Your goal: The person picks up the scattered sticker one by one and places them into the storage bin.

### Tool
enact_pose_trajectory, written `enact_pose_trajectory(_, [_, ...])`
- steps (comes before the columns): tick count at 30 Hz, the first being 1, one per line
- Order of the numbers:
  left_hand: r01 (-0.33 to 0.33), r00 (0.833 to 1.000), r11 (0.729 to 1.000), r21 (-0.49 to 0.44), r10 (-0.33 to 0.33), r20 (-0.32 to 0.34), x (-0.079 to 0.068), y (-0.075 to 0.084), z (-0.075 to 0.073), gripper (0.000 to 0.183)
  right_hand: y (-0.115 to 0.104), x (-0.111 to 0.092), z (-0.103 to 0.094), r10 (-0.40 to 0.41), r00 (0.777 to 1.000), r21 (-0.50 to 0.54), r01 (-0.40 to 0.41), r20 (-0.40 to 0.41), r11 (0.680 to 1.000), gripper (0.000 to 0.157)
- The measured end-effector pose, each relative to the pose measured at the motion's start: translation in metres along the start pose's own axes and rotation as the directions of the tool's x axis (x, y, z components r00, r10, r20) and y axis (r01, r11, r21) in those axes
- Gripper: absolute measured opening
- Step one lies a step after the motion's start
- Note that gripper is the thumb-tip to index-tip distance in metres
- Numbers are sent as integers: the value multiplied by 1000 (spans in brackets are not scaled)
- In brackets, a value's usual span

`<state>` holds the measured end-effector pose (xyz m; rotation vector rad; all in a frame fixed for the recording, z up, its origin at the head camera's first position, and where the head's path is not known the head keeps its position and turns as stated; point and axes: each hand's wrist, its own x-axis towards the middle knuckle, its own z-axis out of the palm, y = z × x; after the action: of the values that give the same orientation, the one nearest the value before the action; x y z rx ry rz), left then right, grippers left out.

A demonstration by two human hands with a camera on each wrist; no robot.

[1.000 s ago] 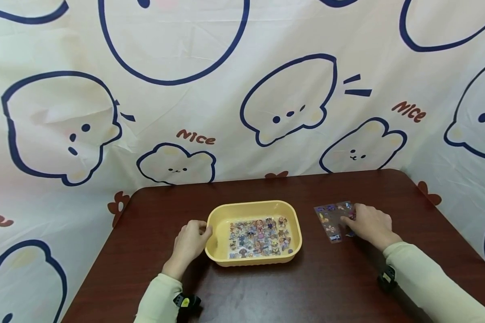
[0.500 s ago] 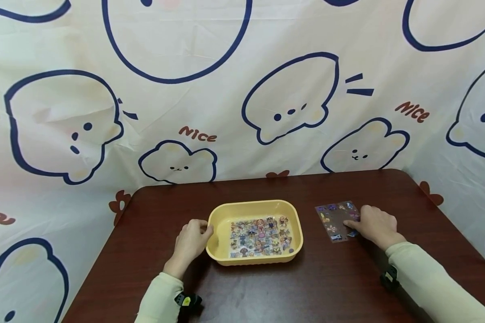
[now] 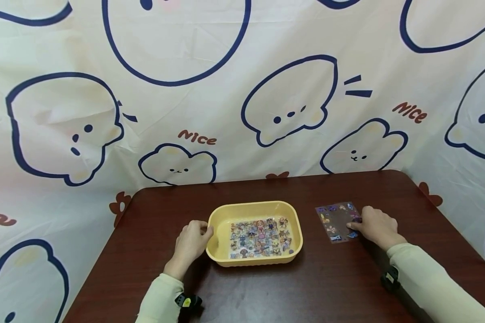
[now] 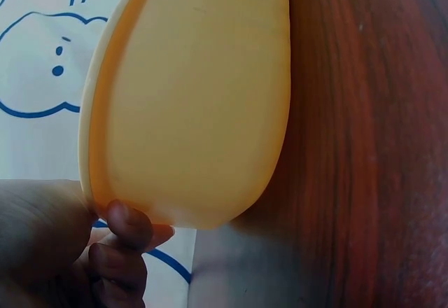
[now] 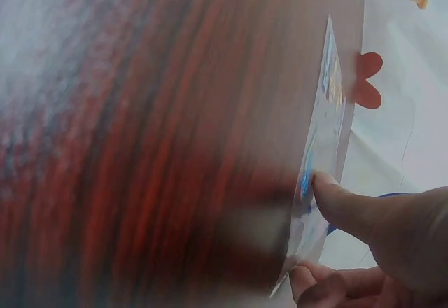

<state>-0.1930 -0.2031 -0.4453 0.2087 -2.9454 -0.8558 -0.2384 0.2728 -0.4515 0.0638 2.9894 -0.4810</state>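
In the head view, my left hand [image 3: 190, 244] grips the left end of a yellow plastic tray [image 3: 216, 215]. The left wrist view shows its fingertips curled at the rim of the tray [image 4: 196, 98]. A sheet of cartoon character stickers [image 3: 259, 237] lies in the tray. To the right, my right hand [image 3: 377, 226] holds a clear sticker sheet [image 3: 332, 220] at its right edge. In the right wrist view the thumb lies on the sticker sheet [image 5: 329, 122] and the other fingers bend at its near end. The hand covers the sheet's right edge.
The dark brown table [image 3: 266, 291] has rounded far corners. Behind it hangs a white cloth [image 3: 226, 103] with blue cartoon outlines. Both wrists wear small black devices, one the left wrist device [image 3: 187, 301]. A gap of bare table separates tray and sticker sheet.
My right hand has shifted slightly right along the sticker sheet, uncovering more of it, then stayed nearly still. The left hand and tray have held their place.
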Motion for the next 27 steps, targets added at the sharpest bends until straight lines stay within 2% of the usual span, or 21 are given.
enact_pose_trajectory(12, [-6, 1000, 1000, 1, 6, 0, 0, 0, 0, 32, 3, 1, 3, -15, 1000, 33, 14, 16, 999, 35])
enact_pose_trajectory(22, [-9, 1000, 1000, -2, 9, -13, -1, 0, 1, 31, 7, 0, 8, -109, 990, -8, 108, -91, 994, 25])
enact_pose_trajectory(27, [-5, 1000, 1000, 0, 5, -8, -2, 0, 0, 30, 5, -1, 7, -136, 985, -5, 136, -105, 991, 19])
